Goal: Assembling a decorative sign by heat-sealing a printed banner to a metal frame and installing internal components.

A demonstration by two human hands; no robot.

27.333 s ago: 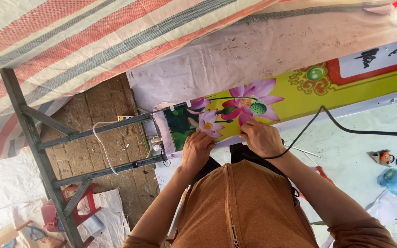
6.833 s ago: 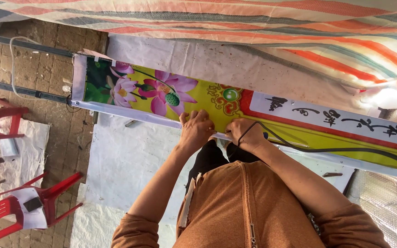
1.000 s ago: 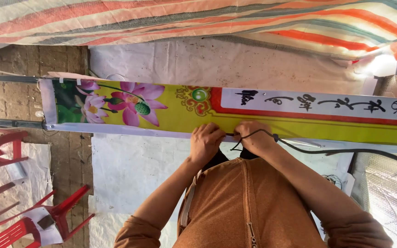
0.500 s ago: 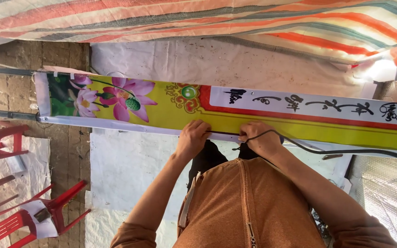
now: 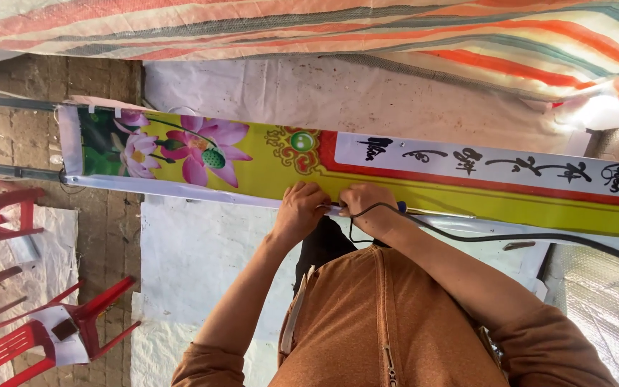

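Compared with half a second earlier, both hands are being held slightly further right along the lower edge of the long banner (image 5: 274, 161), and more of its flower end is being shown at left. The left hand (image 5: 301, 209) is being pressed on the banner's white lower border, fingers curled and pinched on the edge. The right hand (image 5: 367, 208) is being kept just beside it, closed around a slim tool (image 5: 424, 212) from which a black cord (image 5: 524, 236) is being trailed to the right. The banner is being stretched across white sheeting (image 5: 202, 251) under a striped tarpaulin (image 5: 309, 25). Red plastic chairs (image 5: 30, 337) are being seen at left.
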